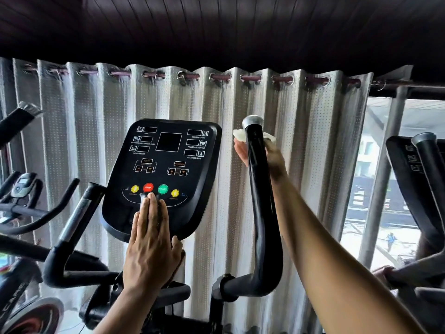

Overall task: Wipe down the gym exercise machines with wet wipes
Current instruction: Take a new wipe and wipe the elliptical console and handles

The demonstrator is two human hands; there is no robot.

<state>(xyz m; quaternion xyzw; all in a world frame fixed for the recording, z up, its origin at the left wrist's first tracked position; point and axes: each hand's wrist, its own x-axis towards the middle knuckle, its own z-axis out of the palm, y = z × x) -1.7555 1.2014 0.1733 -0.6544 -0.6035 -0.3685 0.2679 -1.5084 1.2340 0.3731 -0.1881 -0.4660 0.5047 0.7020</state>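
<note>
Left hand: fingers straight and together, palm flat against the lower part of the console; it grips nothing. Fingertips lie just below the red STOP button, with the green START button just right of them and yellow buttons on either flank. Judged to be a bracing hand.

Risk 1: fingertips creep upward under load and press STOP or START. Cause: weight leaning into the flat palm while the other arm reaches. The displays look dark, so the effect may be nil; cannot tell whether the unit is powered.

Risk 2: console tilts or shifts on its mount under the push. Mount is hidden behind the hand, so stiffness unknown.

Right hand: wrapped round the upright black handlebar from behind, just below its silver end cap. The wet wipe is pinned between hand and bar, white edges showing on both sides of the bar just above the grip.

Risk 3: wipe bunches or slips out above the fingers, so bare skin rubs the bar. Cause: only a little of the wipe appears to sit under the grip.

Risk 4: the bar below the grip, down to the bend, goes unwiped if the stroke stops short. That surface already looks glossy; wet or merely shiny, cannot tell
</note>
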